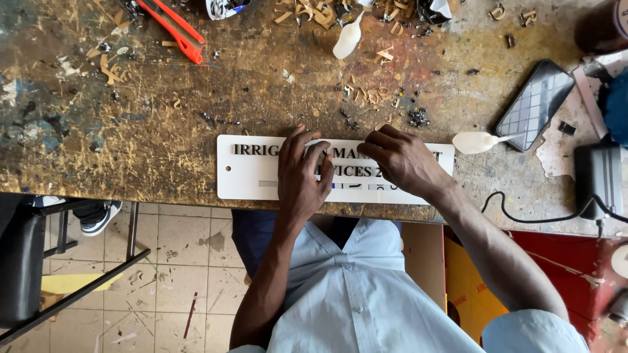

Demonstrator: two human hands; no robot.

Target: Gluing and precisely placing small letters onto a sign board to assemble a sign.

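Note:
A white rectangular sign plate [245, 176] with dark raised letters lies at the near edge of a worn, paint-stained workbench [163, 124]. My left hand [301, 173] rests flat on the middle of the plate, fingers spread over the letters. My right hand [402, 160] sits just to the right of it, fingers curled and pressing down on the letters in the upper row. Both hands hide part of the lettering. Whether the right fingertips pinch a loose letter cannot be seen.
A small white squeeze bottle [477, 142] lies right of the plate, another [347, 40] at the back. A phone [535, 104], a red-handled cutter [173, 26], scattered wooden letter offcuts [314, 13], a black device with cable [598, 180] and a black chair [19, 261] surround the spot.

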